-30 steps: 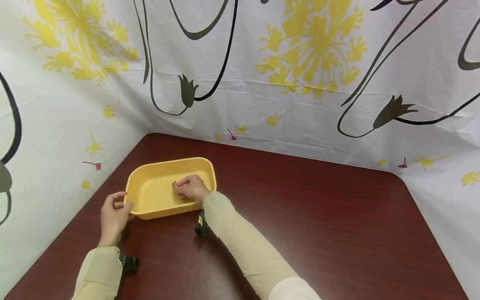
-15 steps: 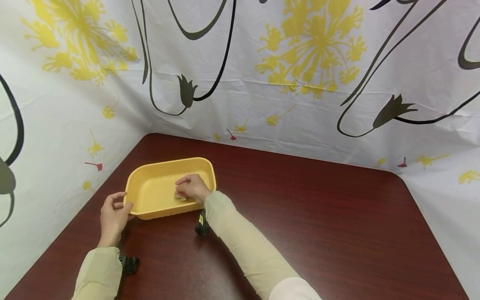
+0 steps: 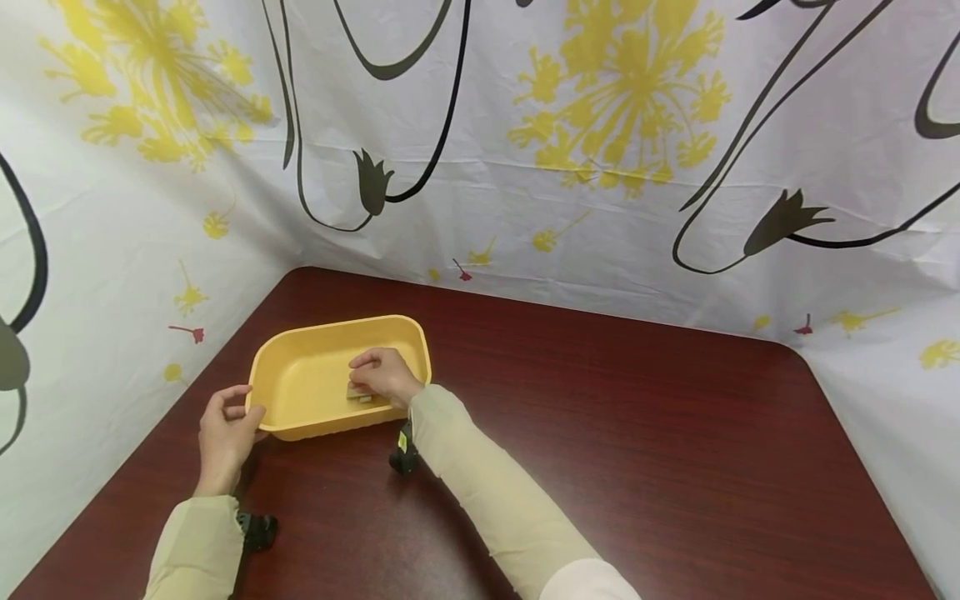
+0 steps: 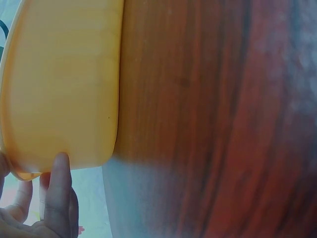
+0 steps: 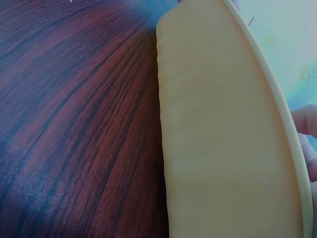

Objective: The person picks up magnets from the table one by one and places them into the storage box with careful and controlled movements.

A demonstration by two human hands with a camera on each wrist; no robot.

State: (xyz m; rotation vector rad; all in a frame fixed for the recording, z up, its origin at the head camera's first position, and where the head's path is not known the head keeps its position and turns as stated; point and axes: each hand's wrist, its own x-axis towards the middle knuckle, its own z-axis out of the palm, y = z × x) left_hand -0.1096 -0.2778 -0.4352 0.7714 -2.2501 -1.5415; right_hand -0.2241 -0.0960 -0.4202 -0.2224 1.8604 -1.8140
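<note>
A yellow plastic tub [image 3: 311, 379] stands on the dark red table, toward its left side. My left hand [image 3: 227, 433] grips the near left corner, and in the left wrist view a finger [image 4: 60, 193] lies against the tub's outer wall. My right hand [image 3: 386, 375] reaches over the near wall into the tub, its fingers bent down. Under those fingertips, a small flat beige piece [image 3: 354, 392] lies low in the tub beside another small light bit [image 3: 365, 399]. I cannot tell whether the right fingers pinch the piece. The tub wall [image 5: 223, 124] hides most of that hand in the right wrist view.
The dark red wooden table [image 3: 637, 433] spreads to the right of the tub. A white cloth [image 3: 487, 225] with yellow and grey flower prints hangs behind and to the left. Dark wrist cameras [image 3: 257, 530] sit below both hands.
A second ago the right fingers held the small piece tilted up; now it lies flat beneath them. The left hand and the tub have stayed in place.
</note>
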